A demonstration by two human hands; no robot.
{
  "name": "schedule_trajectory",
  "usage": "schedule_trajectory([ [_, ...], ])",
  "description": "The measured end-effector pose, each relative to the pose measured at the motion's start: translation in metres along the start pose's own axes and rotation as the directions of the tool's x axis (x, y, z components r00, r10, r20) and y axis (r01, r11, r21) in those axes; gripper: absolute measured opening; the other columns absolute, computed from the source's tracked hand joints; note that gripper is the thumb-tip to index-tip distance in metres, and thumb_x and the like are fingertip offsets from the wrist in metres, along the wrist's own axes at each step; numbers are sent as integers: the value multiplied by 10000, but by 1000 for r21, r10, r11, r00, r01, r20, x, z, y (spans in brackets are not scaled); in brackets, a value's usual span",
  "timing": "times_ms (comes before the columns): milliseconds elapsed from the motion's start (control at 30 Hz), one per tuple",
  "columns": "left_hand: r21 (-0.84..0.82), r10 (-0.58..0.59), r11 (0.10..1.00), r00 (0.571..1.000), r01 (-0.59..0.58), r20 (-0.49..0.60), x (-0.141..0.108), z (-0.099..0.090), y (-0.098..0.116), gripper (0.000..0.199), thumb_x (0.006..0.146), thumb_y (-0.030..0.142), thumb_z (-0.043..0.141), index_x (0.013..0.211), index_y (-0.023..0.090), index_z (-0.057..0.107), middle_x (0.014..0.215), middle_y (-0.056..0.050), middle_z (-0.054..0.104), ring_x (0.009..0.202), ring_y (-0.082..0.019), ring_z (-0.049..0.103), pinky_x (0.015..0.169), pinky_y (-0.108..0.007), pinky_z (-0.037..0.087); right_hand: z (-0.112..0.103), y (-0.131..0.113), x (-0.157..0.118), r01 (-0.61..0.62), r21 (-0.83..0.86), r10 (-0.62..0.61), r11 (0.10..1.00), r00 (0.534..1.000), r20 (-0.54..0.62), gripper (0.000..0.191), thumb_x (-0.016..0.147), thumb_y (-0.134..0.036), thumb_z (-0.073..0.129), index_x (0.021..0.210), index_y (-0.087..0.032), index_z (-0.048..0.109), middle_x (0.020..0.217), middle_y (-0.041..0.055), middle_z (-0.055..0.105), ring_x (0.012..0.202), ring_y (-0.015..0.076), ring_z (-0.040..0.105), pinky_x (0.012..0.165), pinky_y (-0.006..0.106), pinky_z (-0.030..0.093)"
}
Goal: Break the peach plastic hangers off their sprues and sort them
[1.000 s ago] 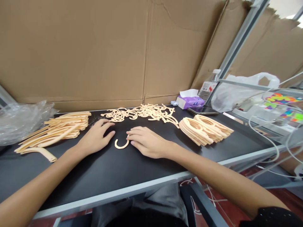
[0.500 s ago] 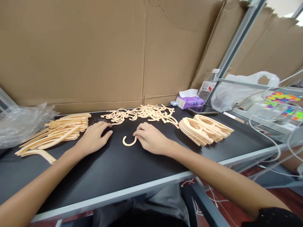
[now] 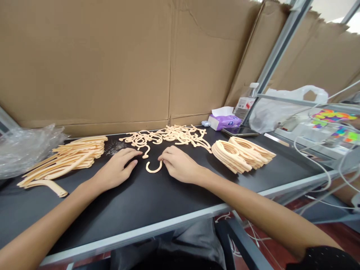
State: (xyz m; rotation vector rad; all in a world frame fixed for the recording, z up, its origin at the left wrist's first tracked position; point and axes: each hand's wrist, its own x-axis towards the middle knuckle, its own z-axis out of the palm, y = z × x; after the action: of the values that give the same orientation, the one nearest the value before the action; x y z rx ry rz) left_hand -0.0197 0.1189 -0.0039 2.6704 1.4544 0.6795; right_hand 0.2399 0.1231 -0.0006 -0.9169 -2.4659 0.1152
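Note:
My right hand [image 3: 180,164] pinches one end of a cream plastic hanger hook [image 3: 153,171], whose curve lies toward the left over the black tabletop. My left hand [image 3: 116,169] rests low over the table with thumb and fingers apart, holding nothing. Just beyond its fingertips lies another loose hook [image 3: 146,150], at the near edge of a tangled heap of hooks [image 3: 182,134]. Whether the fingertips touch that hook I cannot tell. Left of my left hand is a pile of cream hanger arms [image 3: 75,153], with one arm piece [image 3: 50,186] at its near side.
To the right stand stacked cream hanger parts [image 3: 233,153]. Behind them are a phone [image 3: 240,131], a purple tissue pack [image 3: 225,122] and a plastic bottle [image 3: 246,103]. Clear plastic wrap [image 3: 28,150] lies far left. Cardboard [image 3: 112,63] walls the back; white cables [image 3: 323,168] hang at right.
My left hand has shifted slightly right, and a hook by its fingertips now lies turned, its curve in plain view. My right hand keeps its pinch on the other hook.

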Motion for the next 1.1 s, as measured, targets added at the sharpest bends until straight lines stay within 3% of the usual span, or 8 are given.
schedule_trajectory([
  [233, 0, 28, 1000, 999, -28, 27, -1, 2, 1, 408, 990, 413, 368, 1245, 202, 607, 1245, -85, 625, 1171, -235, 558, 1050, -381, 431, 3, -3, 0, 58, 168, -52, 984, 998, -38, 281, 923, -79, 447, 1085, -130, 671, 1099, 98, 687, 1044, 181, 605, 975, 343, 476],
  [367, 74, -6, 997, 1000, 4, 24, 0, 1, -4, 413, 974, 383, 369, 1237, 178, 611, 1239, -103, 628, 1163, -247, 563, 1050, -401, 425, 0, -4, 1, 14, 28, -14, 999, 1000, 3, 268, 926, -108, 460, 1063, -109, 690, 1079, 126, 691, 1048, 214, 592, 968, 377, 467],
  [500, 307, -131, 942, 991, 136, -37, 1, -13, -12, 412, 912, 301, 390, 1206, 144, 632, 1226, -135, 632, 1153, -289, 571, 1042, -435, 418, -4, -4, 1, -100, -110, 103, 989, 995, 20, 307, 945, -166, 454, 1130, -91, 687, 1088, 150, 663, 1034, 242, 563, 937, 395, 461],
  [633, 588, -353, 716, 922, 376, -159, -4, -39, -18, 446, 823, 217, 414, 1199, 92, 620, 1213, -210, 614, 1164, -385, 554, 980, -509, 420, -5, -6, -1, -141, -154, 148, 978, 988, 35, 319, 956, -192, 440, 1114, -98, 701, 1029, 141, 635, 991, 237, 547, 895, 375, 457],
  [733, 680, -472, 581, 866, 447, -166, -10, -57, -26, 444, 818, 249, 421, 1153, 15, 593, 1123, -273, 618, 1117, -432, 565, 903, -509, 446, -6, -7, -1, -140, -165, 150, 976, 988, 49, 312, 960, -195, 432, 1054, -109, 717, 1004, 132, 617, 969, 226, 540, 863, 359, 449],
  [933, 616, -634, 595, 773, 517, -36, -15, -69, -42, 455, 795, 255, 453, 1205, 103, 578, 1230, -226, 639, 1049, -399, 634, 791, -450, 493, -8, -9, 0, -151, -165, 165, 975, 984, 71, 295, 957, -181, 433, 1011, -116, 716, 973, 120, 603, 943, 211, 530, 838, 339, 432],
  [1000, 606, -601, 611, 797, 509, -63, -14, -67, -41, 443, 792, 242, 469, 1202, 144, 605, 1187, -191, 677, 1022, -382, 651, 769, -430, 498, -9, -9, 1, -149, -158, 162, 976, 984, 72, 287, 954, -174, 436, 1000, -117, 713, 980, 119, 600, 945, 206, 529, 831, 332, 430],
  [1100, 556, -368, 721, 908, 414, -199, -11, -64, -35, 339, 863, 275, 447, 1106, 176, 661, 1069, -135, 724, 961, -326, 668, 802, -415, 496, -10, -9, 0, -147, -140, 159, 979, 984, 79, 272, 950, -162, 443, 991, -119, 708, 1001, 118, 597, 960, 204, 532, 826, 329, 431],
])
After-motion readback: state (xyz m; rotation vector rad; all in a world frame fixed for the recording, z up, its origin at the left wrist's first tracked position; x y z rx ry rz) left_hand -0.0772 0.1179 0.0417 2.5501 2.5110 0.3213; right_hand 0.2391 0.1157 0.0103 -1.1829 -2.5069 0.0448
